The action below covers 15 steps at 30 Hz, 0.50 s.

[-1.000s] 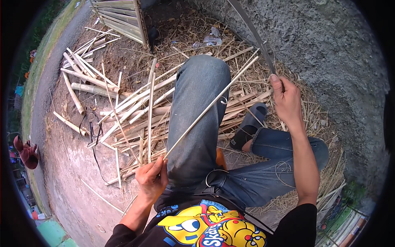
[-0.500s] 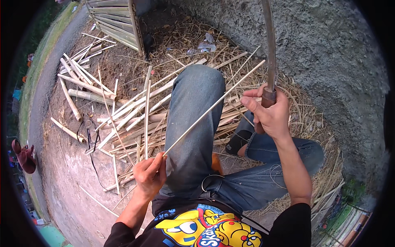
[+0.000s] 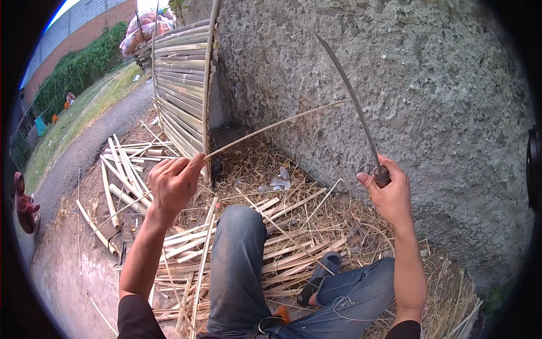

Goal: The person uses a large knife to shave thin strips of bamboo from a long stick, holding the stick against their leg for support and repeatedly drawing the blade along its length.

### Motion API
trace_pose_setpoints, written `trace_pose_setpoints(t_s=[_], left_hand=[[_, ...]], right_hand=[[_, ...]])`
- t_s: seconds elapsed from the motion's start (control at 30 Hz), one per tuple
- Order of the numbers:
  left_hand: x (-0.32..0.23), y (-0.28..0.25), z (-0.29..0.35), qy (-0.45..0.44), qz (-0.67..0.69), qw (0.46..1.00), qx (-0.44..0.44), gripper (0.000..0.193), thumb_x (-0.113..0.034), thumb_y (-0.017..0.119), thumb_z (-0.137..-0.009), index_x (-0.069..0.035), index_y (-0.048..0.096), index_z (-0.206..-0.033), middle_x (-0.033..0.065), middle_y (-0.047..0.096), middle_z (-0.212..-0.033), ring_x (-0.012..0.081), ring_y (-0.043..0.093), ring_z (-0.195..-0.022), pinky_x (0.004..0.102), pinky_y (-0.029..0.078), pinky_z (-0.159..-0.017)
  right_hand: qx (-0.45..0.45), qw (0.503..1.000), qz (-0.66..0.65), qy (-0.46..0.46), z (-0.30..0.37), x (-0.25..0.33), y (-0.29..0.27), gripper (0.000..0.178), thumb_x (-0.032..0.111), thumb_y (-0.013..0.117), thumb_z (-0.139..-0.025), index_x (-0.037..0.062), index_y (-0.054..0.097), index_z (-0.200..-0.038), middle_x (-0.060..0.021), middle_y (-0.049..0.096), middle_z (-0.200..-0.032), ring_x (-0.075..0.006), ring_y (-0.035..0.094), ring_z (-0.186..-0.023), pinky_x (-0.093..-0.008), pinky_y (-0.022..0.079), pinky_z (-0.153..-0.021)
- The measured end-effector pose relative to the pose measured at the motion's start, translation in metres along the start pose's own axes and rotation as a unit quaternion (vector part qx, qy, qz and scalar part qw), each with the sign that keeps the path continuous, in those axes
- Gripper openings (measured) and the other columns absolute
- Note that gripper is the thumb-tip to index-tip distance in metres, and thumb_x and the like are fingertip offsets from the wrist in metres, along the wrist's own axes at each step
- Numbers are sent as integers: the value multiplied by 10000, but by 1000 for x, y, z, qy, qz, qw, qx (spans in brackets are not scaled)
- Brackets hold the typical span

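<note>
My left hand (image 3: 176, 183) is raised left of my knee, its fingers pinching one end of a thin, pale bamboo strip (image 3: 271, 126). The strip bows upward to the right, and its far end meets the blade of a machete (image 3: 357, 101); whether it touches or only overlaps in the view I cannot tell. Wrapped around the machete's dark wooden handle is my right hand (image 3: 389, 198), with the long curved blade tilting up and left before the wall.
Split bamboo strips (image 3: 186, 246) lie heaped around my legs. At the left rest thicker bamboo pieces (image 3: 127, 198). A slatted bamboo panel (image 3: 180, 85) stands by the rough grey wall (image 3: 451, 113). Beyond the path a person (image 3: 25, 206) appears at the far left.
Both hands have moved up and forward, the left one further. The bamboo strip, formerly straight across my knee, now arches near the blade. The machete has tilted left, and the view has lifted.
</note>
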<state>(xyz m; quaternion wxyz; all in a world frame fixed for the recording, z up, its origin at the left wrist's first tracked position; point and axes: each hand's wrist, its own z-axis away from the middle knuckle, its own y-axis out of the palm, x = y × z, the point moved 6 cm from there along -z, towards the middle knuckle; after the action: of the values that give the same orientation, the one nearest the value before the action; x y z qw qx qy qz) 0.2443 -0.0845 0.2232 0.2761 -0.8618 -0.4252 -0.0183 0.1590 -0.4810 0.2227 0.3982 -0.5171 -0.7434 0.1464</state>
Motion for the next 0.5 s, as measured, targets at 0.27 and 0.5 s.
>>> trace_pose_setpoints(t_s=[0.27,0.5], left_hand=[[-43,130,-88,64,58,994,60,208,-118,691,-803,-150,704,-1009,-6,667,-758,184,672,-752,351,435,-669],[-69,202,-52,108,120,965,208,248,-84,665,-790,-127,714,-1029,5,686,-817,185,678,-829,338,441,-772]], right_hand=[[-26,997,35,69,-6,-48,41,524,426,743,-905,-34,601,-1112,-163,575,-1039,-346,625,-906,-442,489,-817],[11,976,208,59,-21,-93,45,828,336,836,-816,41,381,-1441,-214,410,-1422,-430,424,-1302,-509,380,-1092]])
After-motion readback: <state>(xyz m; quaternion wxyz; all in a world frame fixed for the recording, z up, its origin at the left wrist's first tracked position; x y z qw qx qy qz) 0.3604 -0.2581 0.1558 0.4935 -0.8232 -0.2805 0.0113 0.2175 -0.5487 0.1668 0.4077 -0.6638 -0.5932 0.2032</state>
